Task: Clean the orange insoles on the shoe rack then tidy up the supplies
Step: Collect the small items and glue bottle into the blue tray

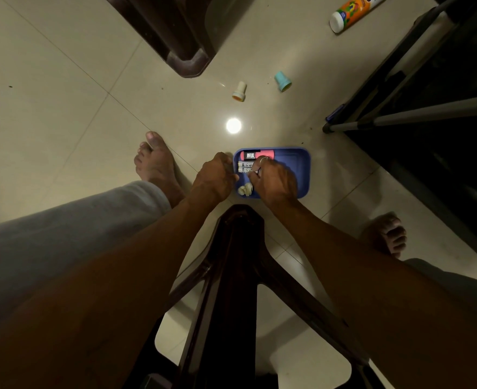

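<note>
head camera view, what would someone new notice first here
The blue tray on the floor mid-frame draws the eye, with the left hand at its left rim and the right hand reaching in over the small tubes. Next comes the bright glare on the tiles just beyond it. Farther off lie a white cap, a teal cap and, top right, an orange bottle.

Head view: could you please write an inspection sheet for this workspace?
Surface: pale tiled floor with lamp glare.
Job's things: blue tray holding white tubes, a pink-and-black item, a white wad; no insoles seen.
Clutter: orange bottle lying down, white cap, teal cap, loose on floor.
Grips: left hand holds tray's left rim; right hand curled over the tubes, hold unclear.
Cables: nothing seen.
Surroundings: dark rack at right, dark stool below, bare feet.
</note>
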Demonstrator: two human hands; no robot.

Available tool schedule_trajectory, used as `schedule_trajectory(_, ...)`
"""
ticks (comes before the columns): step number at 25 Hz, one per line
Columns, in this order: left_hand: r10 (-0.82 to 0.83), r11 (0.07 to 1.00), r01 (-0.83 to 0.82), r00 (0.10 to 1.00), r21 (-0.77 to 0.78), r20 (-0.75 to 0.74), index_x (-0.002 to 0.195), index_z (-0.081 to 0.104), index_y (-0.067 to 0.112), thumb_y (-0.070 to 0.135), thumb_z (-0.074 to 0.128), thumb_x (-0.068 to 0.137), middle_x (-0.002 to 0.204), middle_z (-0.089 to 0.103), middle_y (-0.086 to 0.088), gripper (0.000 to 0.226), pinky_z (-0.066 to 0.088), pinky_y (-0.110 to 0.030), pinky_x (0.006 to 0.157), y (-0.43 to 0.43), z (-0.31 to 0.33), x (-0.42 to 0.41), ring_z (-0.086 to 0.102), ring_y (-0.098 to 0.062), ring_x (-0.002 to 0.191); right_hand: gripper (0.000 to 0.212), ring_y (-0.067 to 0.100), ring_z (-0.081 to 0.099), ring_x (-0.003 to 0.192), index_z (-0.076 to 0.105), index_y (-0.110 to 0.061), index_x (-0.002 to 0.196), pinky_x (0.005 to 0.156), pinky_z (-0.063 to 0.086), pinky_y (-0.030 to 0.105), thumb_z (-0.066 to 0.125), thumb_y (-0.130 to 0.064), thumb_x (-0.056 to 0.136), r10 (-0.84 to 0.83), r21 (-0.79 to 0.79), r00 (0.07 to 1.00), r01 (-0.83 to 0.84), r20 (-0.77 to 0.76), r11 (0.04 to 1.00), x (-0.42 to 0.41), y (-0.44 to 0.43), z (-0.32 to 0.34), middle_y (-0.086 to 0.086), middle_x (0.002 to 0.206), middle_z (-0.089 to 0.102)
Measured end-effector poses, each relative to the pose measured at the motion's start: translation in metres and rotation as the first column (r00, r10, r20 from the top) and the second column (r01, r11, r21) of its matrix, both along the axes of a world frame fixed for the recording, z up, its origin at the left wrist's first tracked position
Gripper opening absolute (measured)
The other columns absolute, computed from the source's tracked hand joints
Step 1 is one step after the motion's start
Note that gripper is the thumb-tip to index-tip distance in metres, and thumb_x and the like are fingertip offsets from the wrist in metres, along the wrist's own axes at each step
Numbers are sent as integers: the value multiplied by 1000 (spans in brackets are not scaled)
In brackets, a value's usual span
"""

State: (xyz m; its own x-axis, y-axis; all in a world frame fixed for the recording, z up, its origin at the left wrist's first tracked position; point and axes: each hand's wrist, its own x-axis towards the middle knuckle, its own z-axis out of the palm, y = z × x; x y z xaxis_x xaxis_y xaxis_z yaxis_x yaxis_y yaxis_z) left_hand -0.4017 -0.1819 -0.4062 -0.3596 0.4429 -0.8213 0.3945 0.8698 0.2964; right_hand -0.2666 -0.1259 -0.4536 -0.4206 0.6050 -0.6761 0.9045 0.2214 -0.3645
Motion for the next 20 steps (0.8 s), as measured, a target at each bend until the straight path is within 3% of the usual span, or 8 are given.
schedule_trajectory(3,-2,1000,2,1000,-4,-4,128,50,11,19,64,94,120,63,-14,38,55,-44,88,1,0,0,65,-31,99,35,17,62,92,59,-13,118,72,47,28,53,-42,99,-51,-45,998,52,27,998,-2,0,-1,2,99,61)
schedule_trajectory(6,3,1000,-3,1000,0,-8,130,49,11,24,64,94,123,62,-13,41,52,-37,86,1,-1,1,62,-29,105,31,15,59,89,59,-11,119,70,41,25,54,-35,100,-30,-50,1000,30,0,998,-3,3,3,2,97,60)
schedule_trajectory(11,9,1000,-9,1000,-5,-18,131,48,9,27,65,94,126,62,-14,45,49,-34,87,2,-3,4,60,-28,110,32,22,65,97,58,-11,121,70,42,24,57,-34,99,-6,-27,1000,6,-5,1000,-5,6,7,8,109,67)
schedule_trajectory(15,4,1000,-5,1000,-12,-20,134,46,10,30,68,92,126,62,-12,52,48,-33,85,1,-3,2,61,-29,112,30,20,64,90,60,-11,117,66,41,25,56,-35,99,-19,-25,1000,18,-23,1000,-5,5,11,5,97,63)
schedule_trajectory(20,62,998,-57,979,31,-192,130,48,19,54,67,84,109,64,-1,61,49,-32,72,6,13,-2,64,-22,94,22,17,55,79,62,-13,105,67,40,30,51,-31,99,9,-24,999,-10,-38,1000,-6,15,24,6,94,65)
